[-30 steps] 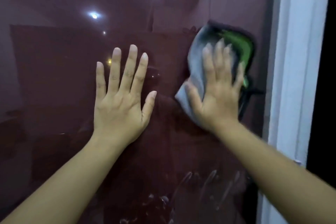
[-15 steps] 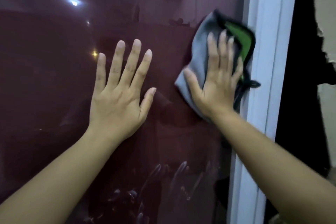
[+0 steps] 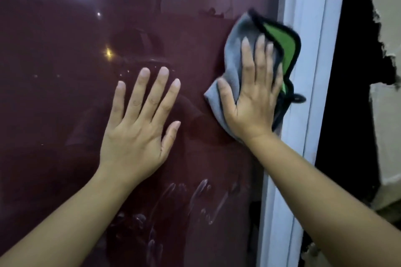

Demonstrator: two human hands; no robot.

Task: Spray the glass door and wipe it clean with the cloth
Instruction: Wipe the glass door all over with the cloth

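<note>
The dark reddish glass door [image 3: 65, 93] fills the left and middle of the view and reflects ceiling lights. My left hand [image 3: 138, 132] lies flat on the glass with its fingers spread and holds nothing. My right hand [image 3: 253, 97] presses a grey cloth with a green side and black trim [image 3: 236, 34] flat against the glass, right at the door's white frame [image 3: 303, 71]. The cloth's right edge overlaps the frame. Whitish wet streaks [image 3: 201, 199] mark the glass below both hands. No spray bottle is in view.
To the right of the white frame is a dark gap [image 3: 351, 93], then a pale wall with chipped, ragged plaster [image 3: 388, 50]. A faint reflection of a person shows in the glass between my hands.
My right hand has carried the cloth rightward to the white frame. The view has shifted so the frame and wall sit further left. My left hand stays flat on the glass.
</note>
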